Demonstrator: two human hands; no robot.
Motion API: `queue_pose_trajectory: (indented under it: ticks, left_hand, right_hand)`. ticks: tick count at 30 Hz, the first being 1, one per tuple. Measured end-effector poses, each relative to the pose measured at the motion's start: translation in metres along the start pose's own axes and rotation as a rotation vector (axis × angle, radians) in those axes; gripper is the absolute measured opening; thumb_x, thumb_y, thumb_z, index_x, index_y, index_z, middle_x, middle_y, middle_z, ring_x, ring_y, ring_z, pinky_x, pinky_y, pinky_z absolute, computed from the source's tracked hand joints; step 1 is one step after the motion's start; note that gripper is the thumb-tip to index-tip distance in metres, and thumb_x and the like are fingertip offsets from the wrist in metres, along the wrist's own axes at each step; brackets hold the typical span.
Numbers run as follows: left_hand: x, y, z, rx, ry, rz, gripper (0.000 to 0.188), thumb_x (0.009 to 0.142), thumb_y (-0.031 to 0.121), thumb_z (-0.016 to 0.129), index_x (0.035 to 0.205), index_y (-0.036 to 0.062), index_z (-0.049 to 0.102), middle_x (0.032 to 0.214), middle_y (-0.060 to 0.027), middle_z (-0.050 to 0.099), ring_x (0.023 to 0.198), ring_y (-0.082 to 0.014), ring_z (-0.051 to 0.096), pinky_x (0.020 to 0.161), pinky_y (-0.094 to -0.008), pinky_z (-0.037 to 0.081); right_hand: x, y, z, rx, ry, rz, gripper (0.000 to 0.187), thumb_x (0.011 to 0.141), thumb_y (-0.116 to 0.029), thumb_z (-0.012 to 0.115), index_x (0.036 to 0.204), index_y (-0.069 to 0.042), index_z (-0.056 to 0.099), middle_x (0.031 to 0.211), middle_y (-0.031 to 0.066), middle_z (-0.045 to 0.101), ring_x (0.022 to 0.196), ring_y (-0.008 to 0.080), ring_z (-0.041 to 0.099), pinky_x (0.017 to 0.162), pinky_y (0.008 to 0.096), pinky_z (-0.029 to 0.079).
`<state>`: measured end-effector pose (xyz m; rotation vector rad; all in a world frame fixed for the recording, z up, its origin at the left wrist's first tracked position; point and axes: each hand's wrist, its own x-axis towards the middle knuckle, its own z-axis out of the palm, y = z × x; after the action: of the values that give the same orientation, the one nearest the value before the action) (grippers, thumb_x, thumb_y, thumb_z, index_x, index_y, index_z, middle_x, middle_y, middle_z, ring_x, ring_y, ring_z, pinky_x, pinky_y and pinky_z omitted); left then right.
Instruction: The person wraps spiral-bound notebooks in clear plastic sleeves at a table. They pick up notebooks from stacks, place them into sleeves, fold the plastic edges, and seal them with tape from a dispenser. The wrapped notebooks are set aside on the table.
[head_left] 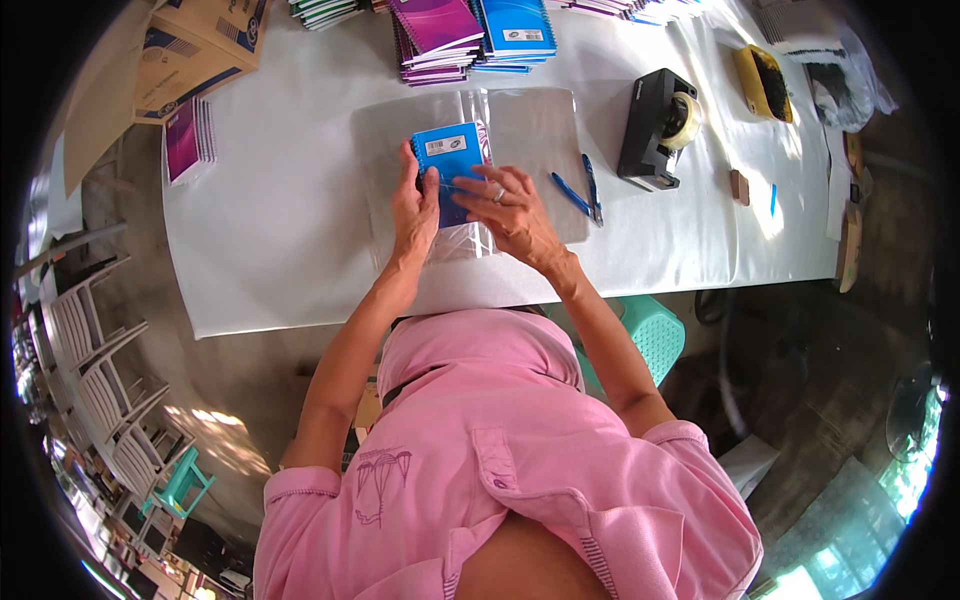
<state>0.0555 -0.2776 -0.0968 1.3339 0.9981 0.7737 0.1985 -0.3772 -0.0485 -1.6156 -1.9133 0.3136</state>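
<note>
Left of the left hand point(414, 210), the counter point(270, 240) offers open room as far as the purple notebooks point(182, 143). Right of the right hand point(510, 208), blue-handled pliers point(592, 190) and then a black tape dispenser point(642, 130) block the way. Straight ahead, flat clear plastic point(532, 130) lies before the stacked notebooks point(436, 55).
</note>
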Motion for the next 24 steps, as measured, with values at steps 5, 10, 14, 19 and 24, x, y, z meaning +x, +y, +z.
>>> queue_pose_trajectory:
  ticks: [5,10,14,19,24]
  left_hand:
    - [0.003,-0.008,-0.006,-0.004,-0.024,0.013,0.063,0.100,0.029,0.049,0.149,0.0002,0.020,0.148,-0.0191,0.036,0.132,-0.0225,0.041,0.107,-0.0307,0.032]
    - [0.001,0.002,0.002,0.155,-0.021,0.036,0.068,0.100,0.032,0.049,0.150,0.0005,0.015,0.153,-0.0193,0.028,0.140,-0.0267,0.031,0.112,-0.0340,0.026]
    - [0.003,-0.003,-0.004,-0.320,-0.026,-0.066,0.070,0.099,0.035,0.049,0.151,0.0009,0.015,0.154,-0.0160,0.026,0.141,-0.0239,0.028,0.114,-0.0325,0.022]
    - [0.001,-0.010,-0.008,-0.666,-0.160,-0.105,0.070,0.099,0.045,0.045,0.150,0.0019,0.021,0.154,-0.0081,0.027,0.141,-0.0193,0.026,0.115,-0.0316,0.018]
    - [0.000,-0.009,-0.008,-0.527,-0.183,-0.130,0.073,0.098,0.047,0.045,0.150,0.0026,0.020,0.153,-0.0081,0.030,0.141,-0.0205,0.027,0.115,-0.0325,0.020]
  right_hand:
    - [-0.007,0.010,-0.002,0.024,-0.120,-0.089,0.038,0.076,-0.012,0.072,0.114,-0.014,0.067,0.134,-0.0024,0.056,0.129,0.0191,0.047,0.109,0.0463,0.033]
    - [-0.001,0.018,-0.014,0.087,-0.198,-0.138,0.040,0.079,-0.015,0.071,0.118,-0.016,0.065,0.134,-0.0017,0.056,0.131,0.0198,0.045,0.111,0.0489,0.030]
    - [0.004,0.022,-0.029,0.084,-0.118,-0.066,0.033,0.081,-0.020,0.069,0.114,-0.018,0.067,0.133,-0.0025,0.056,0.129,0.0186,0.046,0.112,0.0502,0.028]
    - [0.001,0.036,-0.032,0.050,-0.234,-0.175,0.029,0.085,-0.021,0.065,0.114,-0.018,0.068,0.132,-0.0028,0.057,0.131,0.0193,0.045,0.113,0.0505,0.026]
    - [-0.003,0.045,-0.033,0.055,-0.271,-0.195,0.030,0.085,-0.019,0.065,0.115,-0.016,0.068,0.135,-0.0033,0.056,0.135,0.0187,0.041,0.115,0.0507,0.024]
